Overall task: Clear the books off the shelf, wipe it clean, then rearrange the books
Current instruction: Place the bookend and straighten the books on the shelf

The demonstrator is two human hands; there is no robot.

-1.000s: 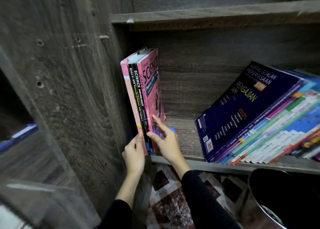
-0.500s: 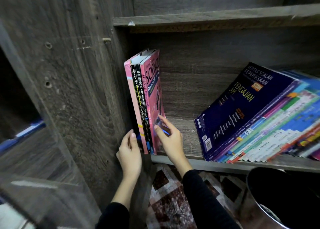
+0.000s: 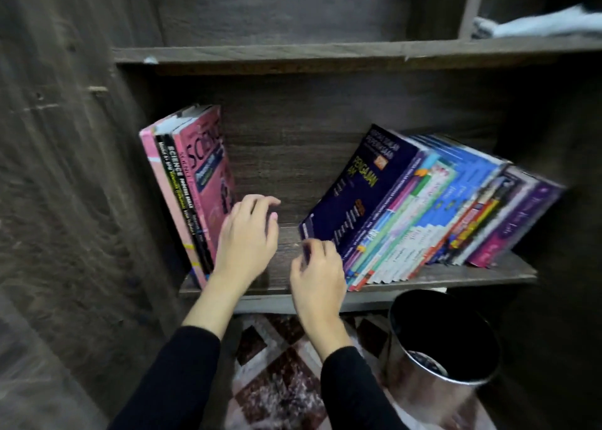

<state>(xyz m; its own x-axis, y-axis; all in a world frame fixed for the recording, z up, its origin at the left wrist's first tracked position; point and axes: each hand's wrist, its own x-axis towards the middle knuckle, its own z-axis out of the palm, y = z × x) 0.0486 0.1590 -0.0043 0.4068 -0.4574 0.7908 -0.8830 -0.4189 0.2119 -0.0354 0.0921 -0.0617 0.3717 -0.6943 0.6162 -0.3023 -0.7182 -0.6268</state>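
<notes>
Holding the left hand [image 3: 247, 240] loose by the pink books [image 3: 195, 182] on the shelf [image 3: 456, 278] and curling the right hand [image 3: 317, 278] at the blue book [image 3: 351, 198] corner, grip too blurry to tell.

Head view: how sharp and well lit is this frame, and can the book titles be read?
Head view: motion blur smears the leaning books, the left hand and the right hand; the pink books keep mostly readable spines; lighting is dim, darkest at the right; the bin shows a soft glint on its wall.

view: head | faces: forward, down at shelf [image 3: 472, 275] | range: near (single view)
</notes>
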